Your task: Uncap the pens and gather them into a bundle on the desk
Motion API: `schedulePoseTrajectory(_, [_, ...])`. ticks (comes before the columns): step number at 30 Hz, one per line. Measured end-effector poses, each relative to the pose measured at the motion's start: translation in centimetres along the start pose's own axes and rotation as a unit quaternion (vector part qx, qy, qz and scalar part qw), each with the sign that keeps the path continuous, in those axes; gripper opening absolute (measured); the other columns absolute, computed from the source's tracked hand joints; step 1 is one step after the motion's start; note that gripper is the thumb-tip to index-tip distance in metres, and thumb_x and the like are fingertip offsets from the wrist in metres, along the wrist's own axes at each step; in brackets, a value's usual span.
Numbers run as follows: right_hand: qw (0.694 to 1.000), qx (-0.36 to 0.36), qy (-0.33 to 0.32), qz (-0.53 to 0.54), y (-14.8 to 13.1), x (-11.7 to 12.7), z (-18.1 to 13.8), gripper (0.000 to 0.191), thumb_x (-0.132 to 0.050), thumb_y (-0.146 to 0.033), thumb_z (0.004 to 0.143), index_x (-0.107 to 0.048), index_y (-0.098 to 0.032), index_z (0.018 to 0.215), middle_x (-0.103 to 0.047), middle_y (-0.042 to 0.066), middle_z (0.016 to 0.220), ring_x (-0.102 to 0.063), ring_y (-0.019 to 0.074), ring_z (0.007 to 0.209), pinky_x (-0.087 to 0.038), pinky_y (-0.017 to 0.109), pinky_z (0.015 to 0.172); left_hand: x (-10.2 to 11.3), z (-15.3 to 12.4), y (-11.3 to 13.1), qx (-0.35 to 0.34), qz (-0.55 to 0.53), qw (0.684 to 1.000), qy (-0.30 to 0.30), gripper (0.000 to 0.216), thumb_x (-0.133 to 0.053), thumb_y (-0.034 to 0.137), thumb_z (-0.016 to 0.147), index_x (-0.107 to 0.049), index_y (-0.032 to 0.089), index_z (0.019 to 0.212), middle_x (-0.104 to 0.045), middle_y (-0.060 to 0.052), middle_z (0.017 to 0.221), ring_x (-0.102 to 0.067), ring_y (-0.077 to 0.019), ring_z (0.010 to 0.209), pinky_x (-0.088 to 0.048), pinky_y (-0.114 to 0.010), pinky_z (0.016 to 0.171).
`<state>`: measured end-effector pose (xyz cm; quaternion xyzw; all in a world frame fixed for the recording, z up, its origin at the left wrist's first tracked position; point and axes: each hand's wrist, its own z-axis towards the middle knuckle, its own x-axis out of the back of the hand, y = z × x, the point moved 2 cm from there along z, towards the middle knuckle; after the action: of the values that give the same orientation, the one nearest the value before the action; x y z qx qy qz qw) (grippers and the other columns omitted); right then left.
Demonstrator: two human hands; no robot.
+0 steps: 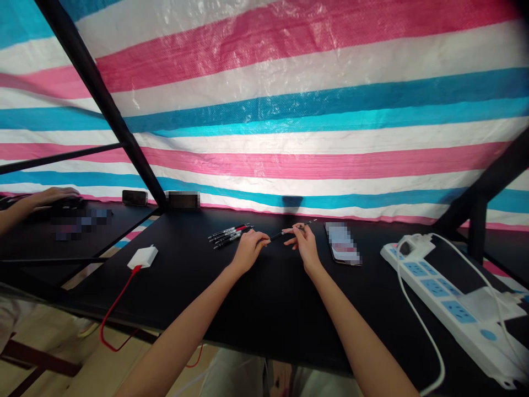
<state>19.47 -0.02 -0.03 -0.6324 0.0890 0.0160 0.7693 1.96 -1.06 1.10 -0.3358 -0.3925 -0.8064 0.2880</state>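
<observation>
My left hand (248, 251) pinches the near end of a dark pen barrel (276, 237) that points toward my right hand. My right hand (303, 246) is at the barrel's other end, its fingers partly bent. A thin pen piece with a light tip (311, 222) sticks out beyond the right thumb and forefinger, held between them. Whether this piece joins the barrel is too small to tell. Just left of my left hand, several pens (227, 236) lie side by side on the black table (264, 309), mostly black and silver, one with red.
A phone (343, 243) lies right of my hands. Farther right is a white power strip (446, 309) with plugs and cables. At left sits a white charger (142, 257) with a red cable (111, 314). Black frame bars flank the table; another person's hand (58, 196) rests far left.
</observation>
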Motion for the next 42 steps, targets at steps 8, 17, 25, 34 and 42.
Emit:
schedulePoseTrajectory(8, [0.990,-0.003,-0.121,-0.067,0.7,-0.9,-0.3,0.027,-0.048,-0.041,0.075,-0.053,-0.022,0.093,-0.063,0.004,0.099,-0.063,0.0135,0.063,-0.039,0.015,0.038,-0.1,-0.1,0.1,0.002,-0.017,1.000,-0.001,0.019,-0.045,0.031,0.083,-0.060,0.019,0.086,-0.063,-0.001,0.075,-0.050,-0.0150,0.077,-0.037,-0.029,0.073])
schedulePoseTrajectory(17, [0.990,-0.029,-0.132,-0.048,1.2,-1.3,-0.3,0.035,-0.048,-0.044,0.075,-0.049,-0.023,0.102,-0.062,0.004,0.097,-0.062,0.0118,0.057,-0.039,0.017,0.037,0.2,0.3,-0.6,0.037,-0.055,0.997,0.039,0.022,-0.043,0.035,0.084,-0.060,0.019,0.083,-0.063,0.001,0.071,-0.048,-0.0146,0.071,-0.038,-0.027,0.070])
schedulePoseTrajectory(25, [0.997,-0.030,-0.057,-0.050,0.6,-0.2,0.0,0.031,-0.043,-0.043,0.077,-0.052,-0.020,0.095,-0.062,0.004,0.089,-0.059,0.0097,0.052,-0.038,0.016,0.038,1.4,-0.1,-2.2,0.036,0.146,0.988,0.044,0.019,-0.047,0.034,0.082,-0.062,0.022,0.079,-0.064,-0.003,0.079,-0.048,-0.0197,0.080,-0.029,-0.034,0.073])
schedulePoseTrajectory(34, [0.997,-0.042,-0.048,-0.046,0.5,0.0,0.0,0.030,-0.044,-0.040,0.076,-0.054,-0.018,0.093,-0.063,0.004,0.086,-0.057,0.0086,0.050,-0.037,0.016,0.038,1.6,-0.5,-3.8,0.091,0.284,0.955,-0.005,0.012,-0.051,0.028,0.079,-0.060,0.019,0.077,-0.059,-0.007,0.084,-0.045,-0.0230,0.086,-0.026,-0.035,0.072])
schedulePoseTrajectory(42, [0.995,-0.051,-0.070,-0.057,0.7,-0.3,0.0,0.027,-0.044,-0.038,0.075,-0.056,-0.017,0.088,-0.063,0.004,0.079,-0.055,0.0081,0.048,-0.036,0.016,0.038,1.9,-0.5,-3.8,0.119,0.294,0.948,-0.024,0.009,-0.050,0.025,0.078,-0.058,0.020,0.081,-0.059,-0.007,0.087,-0.045,-0.0235,0.087,-0.026,-0.035,0.072])
